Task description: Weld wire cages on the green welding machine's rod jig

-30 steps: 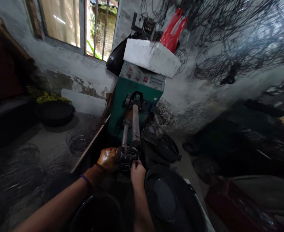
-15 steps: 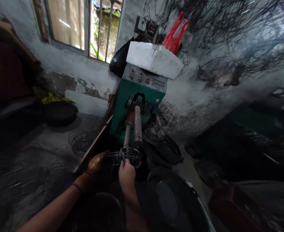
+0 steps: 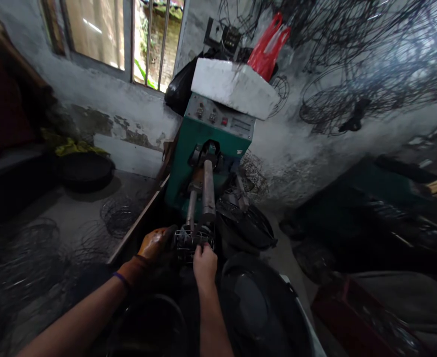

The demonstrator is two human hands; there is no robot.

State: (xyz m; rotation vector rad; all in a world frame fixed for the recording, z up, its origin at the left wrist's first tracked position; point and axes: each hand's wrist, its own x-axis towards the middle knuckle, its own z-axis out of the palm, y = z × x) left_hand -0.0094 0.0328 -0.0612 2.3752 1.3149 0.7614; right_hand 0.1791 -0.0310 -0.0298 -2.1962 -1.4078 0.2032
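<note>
Small wire cage (image 3: 193, 243): thin dark metal rods welded into a rounded basket form, sitting at the tip of the machine's two metal arms (image 3: 203, 196), at the centre of the view and slightly toward 6 o'clock. It appears part-finished: the ribs are in place and it is seated under the arms, not yet lifted away. Right hand (image 3: 204, 264): bare, at 6 o'clock of the cage, fingers pinched closed on its lower wires. Left hand (image 3: 155, 244): in a worn orange-brown glove, at 9 o'clock of the cage, cupped against its side; whether it clasps the wire or only steadies it cannot be told. Green machine (image 3: 203, 144): painted steel box at 12 o'clock, grey button panel, a rough white foam block (image 3: 235, 87) on top, a red plastic bag (image 3: 266, 47) behind. Dark round pans (image 3: 255, 307): smooth, shallow, stacked at 4 o'clock. Loose wire rings (image 3: 119, 215): lying on the grey floor at 9 o'clock. Tangled wire frames (image 3: 352, 99): hung on the rough plastered wall at 2 o'clock.
</note>
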